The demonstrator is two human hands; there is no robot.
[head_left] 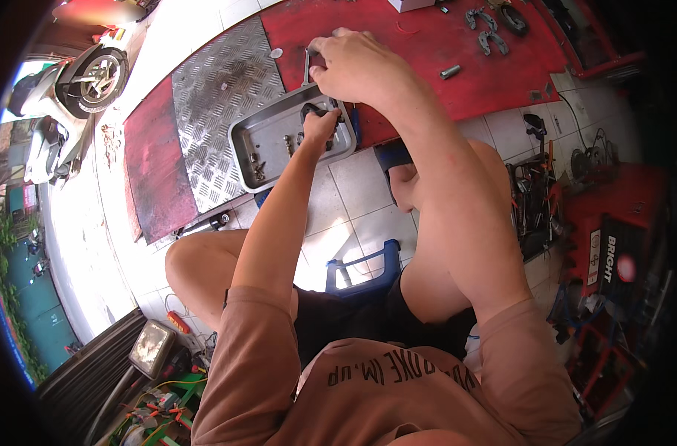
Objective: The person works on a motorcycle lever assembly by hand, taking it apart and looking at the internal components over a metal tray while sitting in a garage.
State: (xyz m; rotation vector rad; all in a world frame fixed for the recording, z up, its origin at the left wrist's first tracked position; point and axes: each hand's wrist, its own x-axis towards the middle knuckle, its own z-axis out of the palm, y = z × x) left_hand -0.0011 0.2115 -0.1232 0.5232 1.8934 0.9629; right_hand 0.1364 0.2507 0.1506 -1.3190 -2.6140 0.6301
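Note:
My left hand (321,125) is closed on a dark part (312,111) over a metal tray (242,149), at its right half. My right hand (353,67), above the tray's back right, has its fingers curled at a silver metal tool (306,74), which is partly hidden by them. Small bolts and fittings (286,145) lie in the tray, with more (257,167) at its left end. The tray rests at the front edge of a bench with a checker-plate panel (219,89) and red surface (457,89).
Curved metal parts (487,41), a small cylinder (450,71) and a black ring (512,19) lie on the red surface. A blue stool (383,275) stands between my legs. A scooter (63,111) is parked at left; tools (539,201) and red cabinets crowd the right.

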